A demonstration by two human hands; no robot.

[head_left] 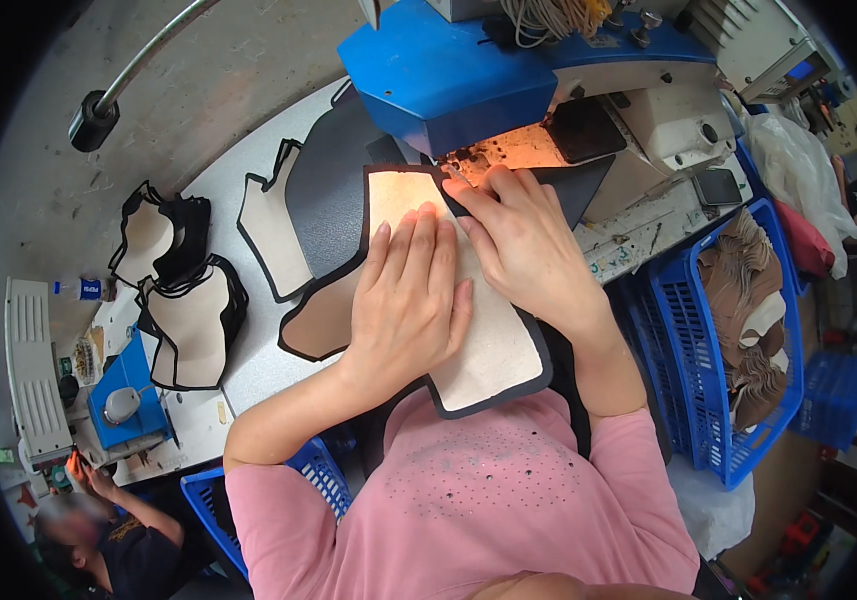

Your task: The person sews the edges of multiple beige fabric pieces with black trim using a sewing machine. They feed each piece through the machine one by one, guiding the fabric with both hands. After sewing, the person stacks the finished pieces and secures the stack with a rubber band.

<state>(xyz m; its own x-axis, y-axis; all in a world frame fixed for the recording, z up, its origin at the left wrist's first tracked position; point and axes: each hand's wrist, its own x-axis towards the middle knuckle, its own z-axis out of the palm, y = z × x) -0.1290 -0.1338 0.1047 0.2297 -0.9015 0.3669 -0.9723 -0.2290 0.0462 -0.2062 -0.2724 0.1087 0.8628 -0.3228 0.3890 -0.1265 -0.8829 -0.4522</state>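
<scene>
A cream fabric panel with a dark edge band (499, 345) lies in front of me, its far end under the lit working area of a blue sewing machine (449, 65). My left hand (404, 290) rests flat on it, fingers stretched out and close together. At the panel's far right edge, my right hand (529, 235) has its thumb and bent fingers closed on the dark band, just below the machine head. The machine head hides the needle. A brown dark-edged piece (324, 320) shows beneath my left hand.
Left on the table are a cream dark-edged piece (274, 235) and stacks of similar pieces (189, 335). A blue crate (729, 400) of brown pieces stands at right, a phone-like dark slab (717, 187) behind it. Another person (119, 540) works at lower left.
</scene>
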